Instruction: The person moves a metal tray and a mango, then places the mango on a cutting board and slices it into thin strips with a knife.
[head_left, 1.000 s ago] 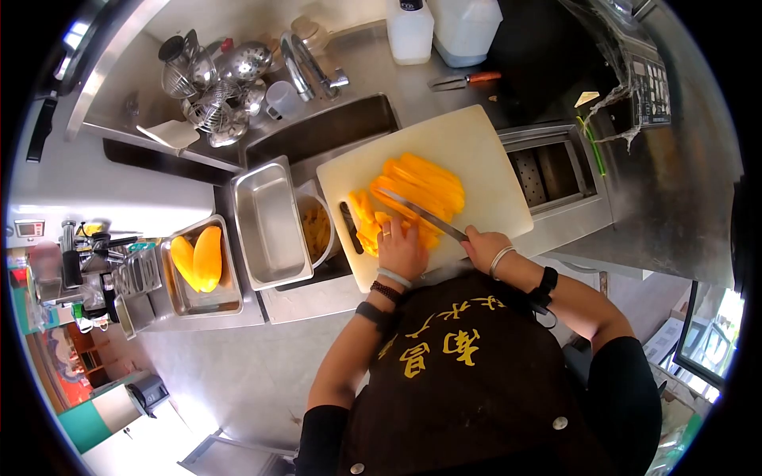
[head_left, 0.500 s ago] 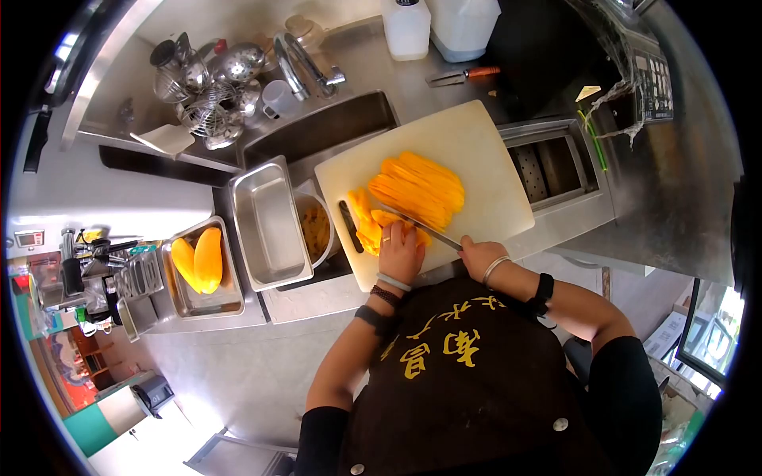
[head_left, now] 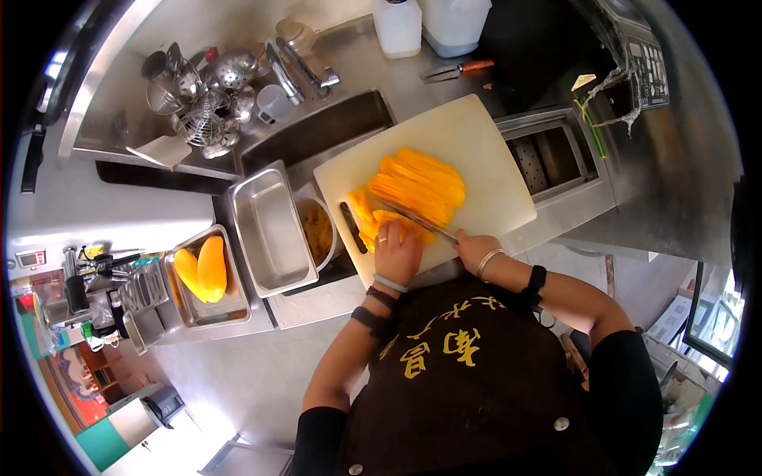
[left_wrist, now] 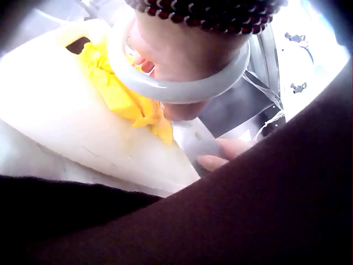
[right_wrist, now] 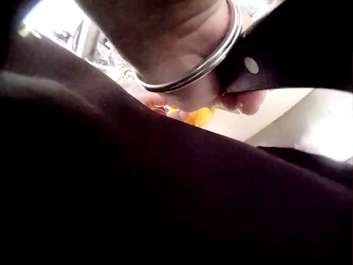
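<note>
On the white cutting board (head_left: pixel 496 174), a pile of long orange-yellow slices (head_left: pixel 419 186) lies above the knife. The right hand (head_left: pixel 481 252) grips the knife; its blade (head_left: pixel 414 216) slants up and left between that pile and the pieces near the left hand. The dark knife handle (right_wrist: pixel 259 69) shows in the right wrist view. The left hand (head_left: pixel 398 255) rests with bent fingers on cut yellow pieces (head_left: pixel 367 222) at the board's lower left. In the left wrist view, the yellow pieces (left_wrist: pixel 118 99) lie beside the left hand (left_wrist: pixel 185 61), whose fingertips are mostly hidden.
Left of the board are a metal pan (head_left: pixel 274 226), a round container with yellow pieces (head_left: pixel 317 234) and a tray (head_left: pixel 232 305) holding two peeled yellow items (head_left: pixel 212 270). Behind stand a sink (head_left: pixel 317 131), a faucet (head_left: pixel 290 67), utensils (head_left: pixel 208 111) and two jugs (head_left: pixel 397 30). A red-handled tool (head_left: pixel 476 65) lies behind the board.
The right hand and knife have moved a little left, and the blade has left the top of the large pile for its lower edge. The left hand stays on the pieces. The view has shifted slightly.
</note>
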Motion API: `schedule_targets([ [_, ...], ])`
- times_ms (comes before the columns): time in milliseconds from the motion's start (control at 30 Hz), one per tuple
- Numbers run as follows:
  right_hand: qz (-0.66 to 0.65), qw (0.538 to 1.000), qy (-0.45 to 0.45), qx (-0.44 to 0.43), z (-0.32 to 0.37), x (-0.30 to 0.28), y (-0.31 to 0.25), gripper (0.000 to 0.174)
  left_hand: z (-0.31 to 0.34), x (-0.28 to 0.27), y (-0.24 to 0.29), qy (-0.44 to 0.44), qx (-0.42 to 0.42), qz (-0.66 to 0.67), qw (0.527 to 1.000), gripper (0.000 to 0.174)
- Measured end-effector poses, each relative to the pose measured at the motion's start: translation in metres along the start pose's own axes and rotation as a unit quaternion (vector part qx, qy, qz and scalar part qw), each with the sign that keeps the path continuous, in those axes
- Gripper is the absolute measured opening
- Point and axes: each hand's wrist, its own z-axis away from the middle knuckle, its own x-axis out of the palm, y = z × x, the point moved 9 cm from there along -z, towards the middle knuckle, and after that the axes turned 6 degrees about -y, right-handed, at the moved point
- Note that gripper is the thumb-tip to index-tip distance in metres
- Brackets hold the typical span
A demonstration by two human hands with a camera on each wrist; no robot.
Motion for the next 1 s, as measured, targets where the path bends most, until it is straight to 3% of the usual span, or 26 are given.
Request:
schedule_targets([
  [67, -0.008, 1.0, 0.001, 0.01, 0.011, -0.009, -0.006, 0.021, 0.003, -0.004, -0.012, 0.034, -0.02, -0.089, 0.995, 0.021],
  [167, -0.008, 1.0, -0.002, 0.028, 0.016, -0.01, -0.009, 0.021, 0.001, 0.002, -0.02, 0.018, -0.014, -0.091, 0.996, 0.018],
  [267, -0.001, 0.998, -0.019, 0.053, 0.015, -0.002, -0.006, 0.02, 0.0, 0.013, -0.027, -0.023, -0.013, -0.071, 0.997, 0.019],
  [600, -0.005, 0.996, -0.036, 0.087, 0.024, 0.0, -0.01, 0.02, 0.0, 0.012, -0.026, -0.002, 0.009, -0.019, 1.0, 0.024],
  [733, -0.004, 0.996, -0.031, 0.085, 0.022, 0.004, -0.011, 0.02, -0.002, 0.011, -0.026, 0.005, -0.003, -0.014, 1.0, 0.023],
  [800, -0.008, 0.998, 0.016, 0.067, 0.022, 0.002, -0.011, 0.021, -0.002, 0.01, -0.026, 0.008, -0.006, -0.011, 1.0, 0.023],
  [1000, -0.012, 0.995, -0.004, 0.098, 0.017, 0.014, -0.008, 0.021, -0.003, 0.013, -0.029, -0.008, -0.032, 0.009, 0.999, 0.022],
])
